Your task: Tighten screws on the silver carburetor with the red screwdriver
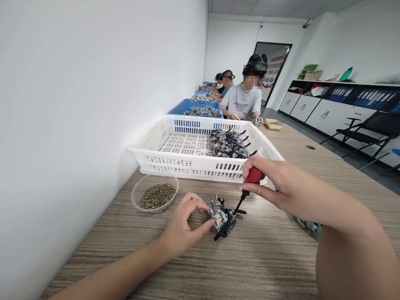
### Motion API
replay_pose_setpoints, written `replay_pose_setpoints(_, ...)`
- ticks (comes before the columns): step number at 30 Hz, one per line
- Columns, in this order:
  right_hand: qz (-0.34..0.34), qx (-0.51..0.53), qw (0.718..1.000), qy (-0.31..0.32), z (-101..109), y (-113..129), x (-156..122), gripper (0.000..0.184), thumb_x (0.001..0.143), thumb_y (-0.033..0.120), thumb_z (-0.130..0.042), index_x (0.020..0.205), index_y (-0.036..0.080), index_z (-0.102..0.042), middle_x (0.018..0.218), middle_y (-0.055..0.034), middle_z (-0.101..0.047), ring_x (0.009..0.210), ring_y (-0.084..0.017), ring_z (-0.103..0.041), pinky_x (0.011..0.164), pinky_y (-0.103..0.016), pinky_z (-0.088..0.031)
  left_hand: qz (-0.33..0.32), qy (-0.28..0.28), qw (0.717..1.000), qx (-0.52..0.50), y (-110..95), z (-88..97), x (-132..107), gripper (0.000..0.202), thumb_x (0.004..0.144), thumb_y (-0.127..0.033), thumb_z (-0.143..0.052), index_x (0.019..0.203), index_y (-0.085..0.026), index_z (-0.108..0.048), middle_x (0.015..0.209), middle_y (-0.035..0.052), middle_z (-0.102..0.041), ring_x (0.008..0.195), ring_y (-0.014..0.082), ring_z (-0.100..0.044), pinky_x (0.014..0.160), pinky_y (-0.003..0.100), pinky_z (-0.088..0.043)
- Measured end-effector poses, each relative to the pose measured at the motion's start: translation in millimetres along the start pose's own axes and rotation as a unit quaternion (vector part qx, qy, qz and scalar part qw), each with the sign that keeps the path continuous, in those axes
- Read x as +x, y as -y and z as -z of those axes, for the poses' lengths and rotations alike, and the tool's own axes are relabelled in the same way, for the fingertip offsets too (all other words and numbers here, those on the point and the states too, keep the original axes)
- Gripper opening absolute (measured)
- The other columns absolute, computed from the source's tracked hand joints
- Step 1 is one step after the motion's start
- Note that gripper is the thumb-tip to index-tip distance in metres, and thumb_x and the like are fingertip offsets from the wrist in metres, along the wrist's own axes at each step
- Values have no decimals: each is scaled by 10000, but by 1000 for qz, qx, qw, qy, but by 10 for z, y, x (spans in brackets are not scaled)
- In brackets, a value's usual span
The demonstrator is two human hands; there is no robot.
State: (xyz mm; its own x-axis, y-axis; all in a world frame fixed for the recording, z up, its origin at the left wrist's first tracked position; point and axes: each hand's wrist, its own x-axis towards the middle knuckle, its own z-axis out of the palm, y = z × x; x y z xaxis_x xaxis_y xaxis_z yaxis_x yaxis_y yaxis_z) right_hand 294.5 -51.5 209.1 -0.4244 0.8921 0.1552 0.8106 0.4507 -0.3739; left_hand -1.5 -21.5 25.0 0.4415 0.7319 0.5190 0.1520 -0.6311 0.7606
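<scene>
On the wood-grain table a small metal carburetor with black hoses rests between my hands. My left hand grips its left side between thumb and fingers. From above right, my right hand is closed around the red handle of a screwdriver. The dark shaft slants down to the carburetor's right side; the exact spot where the tip meets it is too small to make out. A clear round bowl of small brass-coloured screws stands left of my left hand.
Behind my hands stands a white perforated crate, with several carburetors in its right part. Farther back are a blue crate of metal parts and several people at the table. A white wall borders the left.
</scene>
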Motion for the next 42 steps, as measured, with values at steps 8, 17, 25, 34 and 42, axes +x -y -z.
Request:
replay_pose_setpoints(8,28,31,999,8,-6,42,-30,275,1166,549,-645,1135,279,-606,1062,-37,-782,907,-249,-697,768,-367,-514,-128,67,988,45,-22,34,9,211,1005,-267,-882,923,-231,-691,766,-32,-604,719,175,-577,697,302,-448)
replay_pose_setpoints(17,56,63,993,83,-126,319,20,62,1178,250,-624,1168,286,-575,1077,1,-723,920,-225,-644,774,-358,-481,-212,150,957,130,-26,3,-50,233,1115,-272,-721,902,-248,-630,762,-21,-694,644,175,-611,623,332,-391)
replay_pose_setpoints(25,51,65,994,77,-96,331,-5,90,1197,327,-630,1154,290,-560,1087,15,-702,927,-221,-633,779,-367,-463,-196,145,959,142,-17,-6,-53,201,1133,-293,-700,949,-241,-637,768,-31,-684,633,162,-617,610,314,-392)
replay_pose_setpoints(34,51,44,994,82,-148,326,8,72,1189,275,-624,1167,280,-556,1092,10,-697,930,-223,-628,775,-359,-446,-197,135,962,135,6,2,-47,137,1138,-307,-690,1029,-223,-689,745,-51,-641,599,145,-568,578,297,-376)
replay_pose_setpoints(42,46,56,994,85,-122,289,-16,56,1185,278,-630,1181,296,-577,1119,20,-717,980,-221,-654,812,-352,-463,-187,122,967,123,30,-11,-66,34,1056,-194,-718,1026,-205,-708,708,-68,-598,588,141,-536,576,301,-381)
